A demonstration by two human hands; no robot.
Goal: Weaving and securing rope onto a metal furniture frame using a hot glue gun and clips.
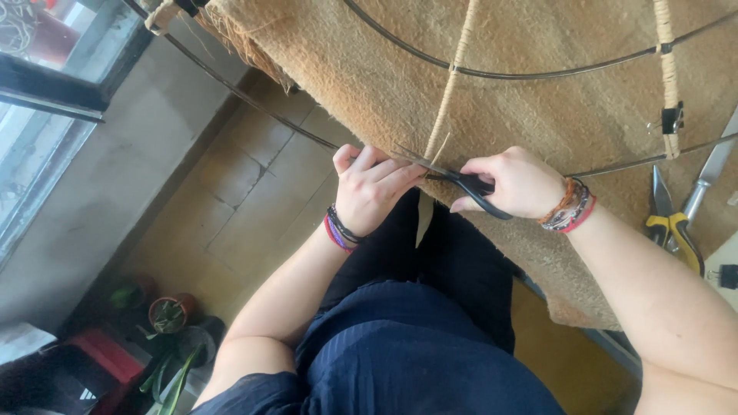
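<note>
My left hand (pixel 373 188) pinches a pale raffia-like strip (pixel 450 96) where it meets the dark wire frame (pixel 538 73), at the edge of a brown fibre mat (pixel 538 31). My right hand (pixel 519 183) grips black-handled scissors (pixel 469 186) whose blades point left towards my left fingers, right at the strip. A loose end of the strip (pixel 423 223) hangs down below the hands. Both wrists wear braided bracelets.
Yellow-handled pliers (pixel 675 230) and a metal tool (pixel 711 173) lie on the mat at the right. A black binder clip (pixel 672 119) holds a wrapped spoke. Potted plants (pixel 169 315) stand on the tiled floor lower left; a window (pixel 46 69) fills the upper left.
</note>
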